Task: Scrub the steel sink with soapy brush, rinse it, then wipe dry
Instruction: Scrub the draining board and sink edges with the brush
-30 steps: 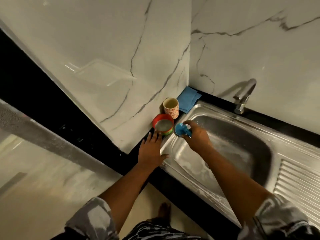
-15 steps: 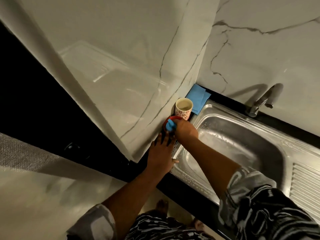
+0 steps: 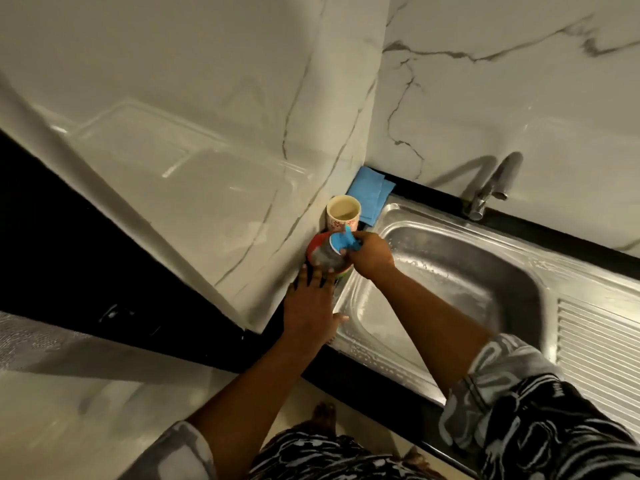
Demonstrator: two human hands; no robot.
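Observation:
The steel sink fills the right half, its basin wet with soap film. My right hand grips a small blue brush and holds it over a round red-rimmed soap tub at the sink's left corner. My left hand lies flat with spread fingers on the counter edge just in front of the tub, thumb on the sink rim. A folded blue cloth lies in the back corner.
A patterned cup stands between the tub and the cloth. The steel tap rises from the black counter behind the basin. A ribbed drainboard lies to the right. Marble walls close in the left and back.
My right hand carried the blue brush from the sink's left rim onto the soap tub. My left hand stayed flat by the tub. The view shifted closer.

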